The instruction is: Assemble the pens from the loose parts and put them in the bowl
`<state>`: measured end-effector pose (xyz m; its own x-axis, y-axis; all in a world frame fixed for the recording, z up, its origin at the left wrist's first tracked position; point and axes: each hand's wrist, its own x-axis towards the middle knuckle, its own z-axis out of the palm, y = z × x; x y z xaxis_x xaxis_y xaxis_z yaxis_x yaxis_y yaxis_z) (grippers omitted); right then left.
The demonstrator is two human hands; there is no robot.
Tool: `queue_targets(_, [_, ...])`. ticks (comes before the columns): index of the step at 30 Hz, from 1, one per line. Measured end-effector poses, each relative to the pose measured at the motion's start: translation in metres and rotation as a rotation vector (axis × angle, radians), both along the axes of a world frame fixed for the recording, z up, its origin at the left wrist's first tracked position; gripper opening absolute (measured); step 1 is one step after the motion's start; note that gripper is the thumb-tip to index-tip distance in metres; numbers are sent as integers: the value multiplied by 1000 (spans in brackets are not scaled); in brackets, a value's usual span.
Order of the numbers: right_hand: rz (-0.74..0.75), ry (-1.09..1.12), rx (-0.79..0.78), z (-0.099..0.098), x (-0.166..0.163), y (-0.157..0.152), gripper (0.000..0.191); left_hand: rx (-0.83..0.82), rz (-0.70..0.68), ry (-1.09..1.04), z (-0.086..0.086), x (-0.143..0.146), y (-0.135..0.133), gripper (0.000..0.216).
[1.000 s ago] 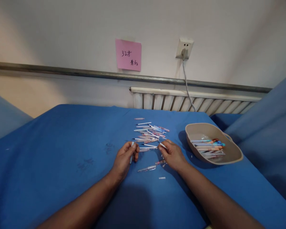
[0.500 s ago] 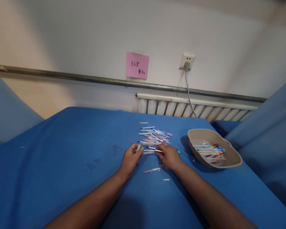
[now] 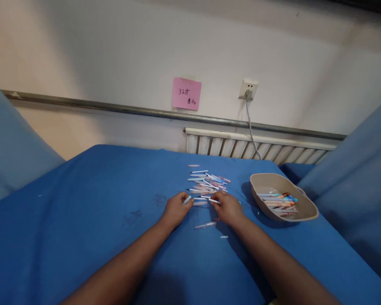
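Observation:
Both my hands rest on a blue cloth-covered table (image 3: 82,220) just before a loose pile of pen parts (image 3: 208,182). My left hand (image 3: 175,209) is curled, pinching a small light-blue pen piece (image 3: 187,199) between thumb and fingers. My right hand (image 3: 227,207) is closed on a thin white pen refill (image 3: 209,199) that points left toward the left hand. A clear pen barrel (image 3: 205,225) lies on the cloth between my wrists. A small white piece (image 3: 224,237) lies nearer to me.
A beige oval tray (image 3: 307,210) holding several assembled pens stands to the right of my right hand. Behind the table are a radiator (image 3: 257,148), a wall socket with a cable (image 3: 249,90), and a pink note (image 3: 186,93). Blue fabric rises at both sides.
The view has tilted upward, so hands and table sit lower and smaller. My hands came closer together at the pile's near edge, the refill now pointing at the left hand's piece.

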<state>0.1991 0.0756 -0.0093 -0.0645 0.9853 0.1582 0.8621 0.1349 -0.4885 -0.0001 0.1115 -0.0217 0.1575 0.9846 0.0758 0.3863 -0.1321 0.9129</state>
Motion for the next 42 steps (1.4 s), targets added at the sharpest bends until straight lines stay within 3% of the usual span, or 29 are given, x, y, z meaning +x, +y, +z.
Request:
queue_targets(4, [-197,381,7,-3,6,-17,31,63,-128,245,2,-6,-8,12])
queue_targets(6, [-226,502,16,-9,11,-26,36,89,-174,329,3,-5,-12,10])
queue_targets(13, [-131,402,29,-23,10,-29,26,133,-235,477,4,3,-13,8])
queue_targets(17, [31,239,40,-14,11,-30,27,118,-251,247,4,8,-14,15])
queue_targets(21, [150,206,56,-6,17,-35,25,-176,-280,-109,6,16,-16,25])
queue_targets(24, [173,148,37,-4,19,-37,26,-337,-281,-250,8,18,-18,29])
queue_targets(29, [195,47,29,-7,19,-37,26,-399,-281,-277,10,16,-18,30])
queue_targets(42, [192,-33,19,5,15,-42,30,-302,-275,-207,8,19,-22,25])
